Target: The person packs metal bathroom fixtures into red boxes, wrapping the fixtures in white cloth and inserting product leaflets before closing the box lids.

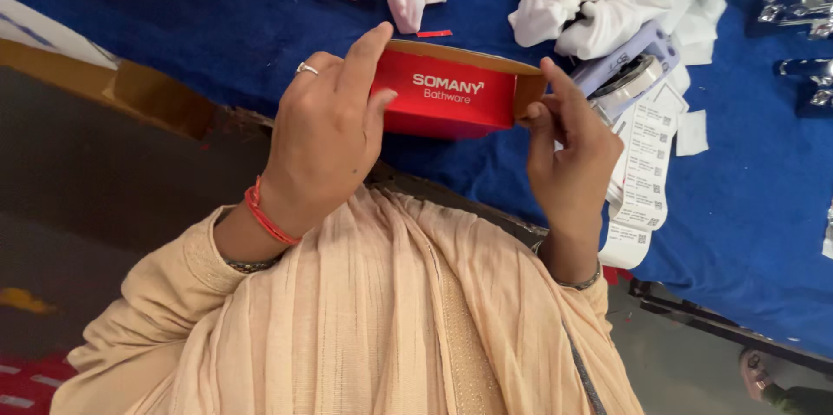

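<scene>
Held above the blue cloth tabletop (217, 33), small red cardboard box (447, 94) clamped between left hand (325, 133) and right hand (573, 150) grip (open end flap unsecured), liable to buckle if squeezed.

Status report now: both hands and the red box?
Left hand and right hand grip red box at its ends. Box above blue table. Nothing in between.
</scene>
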